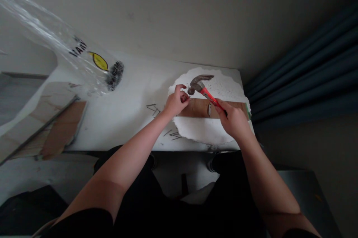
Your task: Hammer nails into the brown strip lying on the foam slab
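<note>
The hammer (206, 93) had its head near the far left of the wooden board (195, 109), the right hand (233, 119) gripping its handle. At the board's left end, the left hand's (175, 102) fingers curled narrowly; whether they pinched anything was unclear. Beneath, a white slab (201, 130) lay on the desk (131, 122), nails (151, 105) left of it.

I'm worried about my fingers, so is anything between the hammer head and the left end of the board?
Your left hand is: its fingers are at the left end of the board, near the head of the hammer. Anything they pinch is too small to make out.
</note>
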Demonstrator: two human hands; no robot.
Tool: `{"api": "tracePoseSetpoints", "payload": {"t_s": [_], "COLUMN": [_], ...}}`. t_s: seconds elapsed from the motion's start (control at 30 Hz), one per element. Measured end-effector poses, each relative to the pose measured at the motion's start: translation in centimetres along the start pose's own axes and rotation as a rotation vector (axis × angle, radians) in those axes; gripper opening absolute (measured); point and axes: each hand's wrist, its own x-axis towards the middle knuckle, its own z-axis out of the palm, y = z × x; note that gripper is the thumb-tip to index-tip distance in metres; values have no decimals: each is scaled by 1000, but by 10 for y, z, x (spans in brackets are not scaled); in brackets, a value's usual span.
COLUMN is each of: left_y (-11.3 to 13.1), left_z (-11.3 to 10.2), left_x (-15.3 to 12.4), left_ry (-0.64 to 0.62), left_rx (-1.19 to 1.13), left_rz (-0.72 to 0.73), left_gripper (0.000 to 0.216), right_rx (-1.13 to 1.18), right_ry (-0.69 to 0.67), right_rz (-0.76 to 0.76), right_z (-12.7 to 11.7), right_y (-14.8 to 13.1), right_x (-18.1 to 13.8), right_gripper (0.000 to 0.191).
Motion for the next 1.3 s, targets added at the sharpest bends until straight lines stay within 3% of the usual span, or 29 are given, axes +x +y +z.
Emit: {"api": "tracePoseSetpoints", "payload": {"t_s": [0.57, 1.3], "left_y": [-4, -4], "left_z": [1, 1], "left_x": [1, 1], "left_ry": [15, 2], "left_rx": [30, 2], "left_rz": [7, -3], "left_gripper": [52, 52], "right_rx": [-141, -128], "right_ry": [-32, 4], "right_rz": [7, 20], "right_z": [-4, 0], "right_y": [-11, -18], "right_x": [-3, -4], "right_gripper": [50, 51]}}
